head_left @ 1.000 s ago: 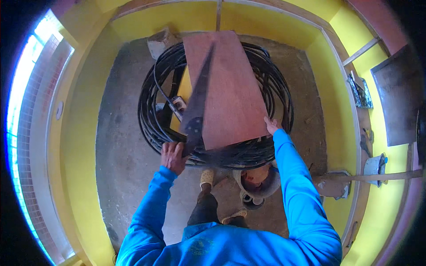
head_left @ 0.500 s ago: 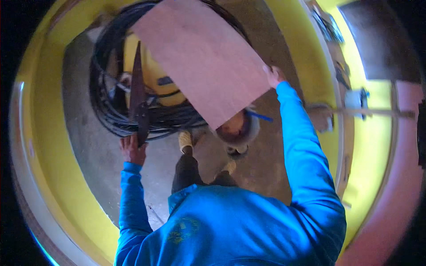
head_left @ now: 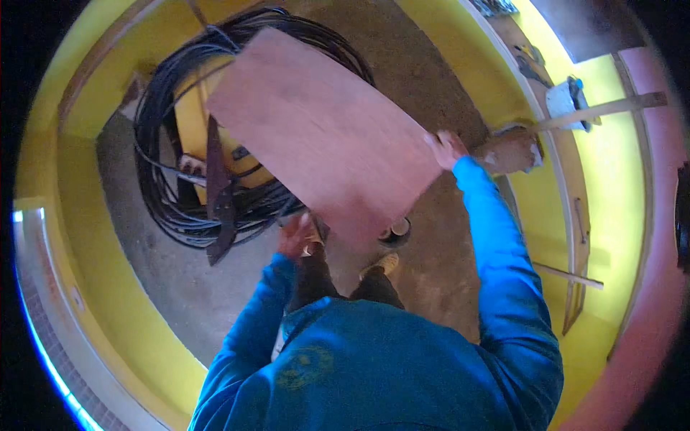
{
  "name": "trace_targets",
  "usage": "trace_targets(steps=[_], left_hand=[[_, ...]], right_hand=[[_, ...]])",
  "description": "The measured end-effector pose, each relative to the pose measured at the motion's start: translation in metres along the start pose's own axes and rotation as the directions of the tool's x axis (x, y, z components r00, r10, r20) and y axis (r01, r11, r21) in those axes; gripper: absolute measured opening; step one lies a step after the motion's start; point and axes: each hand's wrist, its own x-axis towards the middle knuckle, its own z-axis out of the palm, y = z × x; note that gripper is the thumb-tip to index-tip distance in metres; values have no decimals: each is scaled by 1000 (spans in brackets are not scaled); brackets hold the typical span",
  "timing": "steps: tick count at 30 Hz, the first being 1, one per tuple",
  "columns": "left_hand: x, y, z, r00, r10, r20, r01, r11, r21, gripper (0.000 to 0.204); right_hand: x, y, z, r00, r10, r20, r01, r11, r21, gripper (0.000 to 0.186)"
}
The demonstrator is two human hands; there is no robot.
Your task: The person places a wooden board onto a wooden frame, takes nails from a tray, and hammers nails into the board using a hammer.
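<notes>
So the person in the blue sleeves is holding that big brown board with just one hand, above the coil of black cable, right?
Not quite. The head view shows both hands on the brown board: the left hand grips its lower edge and the right hand its right edge. The rest holds: blue sleeves, and the coil of black cable lies on the floor below it.

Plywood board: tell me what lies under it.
Under the plywood board, held by left hand and right hand, a black cable coil and a yellow object show; their covered parts stay hidden.
</notes>
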Motion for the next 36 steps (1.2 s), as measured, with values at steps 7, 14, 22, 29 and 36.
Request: trace_targets(steps=[7, 14, 22, 29, 36], left_hand=[[26, 14, 50, 956, 60, 288, 156, 725, -670, 55], [8, -13, 100, 958, 247, 149, -152, 871, -468, 40], [-55, 56, 255, 667, 562, 489, -384, 822, -420, 47], [-77, 114, 437, 679, 489, 548, -308, 867, -392, 87], [-92, 62, 595, 636, 292, 714, -87, 947, -310, 94]], right_hand=[[-145, 49, 14, 938, 348, 4, -343, 923, 173, 56], [-269, 104, 53, 863, 486, -137, -462, 869, 174, 52], [-378, 124, -135, 924, 334, -188, -204, 844, 496, 45], [-489, 118, -185, 760, 392, -518, -392, 913, 115, 35], [-530, 134, -140, 550, -94, -830, -107, 978, -182, 23]])
